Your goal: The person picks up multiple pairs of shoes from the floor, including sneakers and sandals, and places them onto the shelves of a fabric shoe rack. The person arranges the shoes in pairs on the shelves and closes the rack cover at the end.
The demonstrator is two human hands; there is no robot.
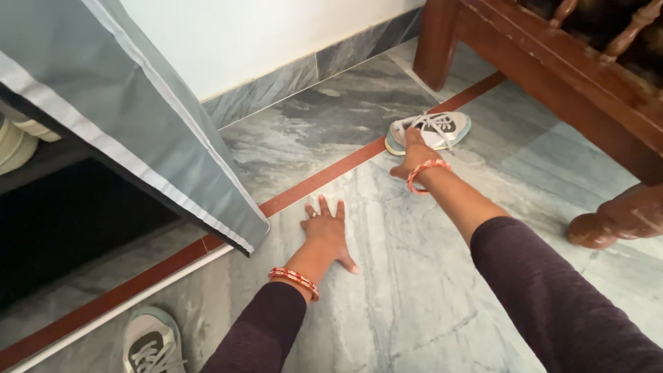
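On the marble floor [414, 290], the left hand [324, 231] is pressed flat, fingers spread; a grey sneaker [429, 131] is touched by the right hand [414, 155], its finger state indiscernible.

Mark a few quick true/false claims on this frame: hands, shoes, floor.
1. The right hand reaches a grey and white sneaker lying by the red floor stripe. True.
2. The left hand holds a second shoe. False: it lies flat, palm down, on the marble floor, fingers spread.
3. Another grey sneaker shows at the bottom left edge. True.
4. Both wrists are bare. False: each wears red bangles.
5. The far sneaker sits on top of the wooden furniture. False: it is on the floor, beside a furniture leg.
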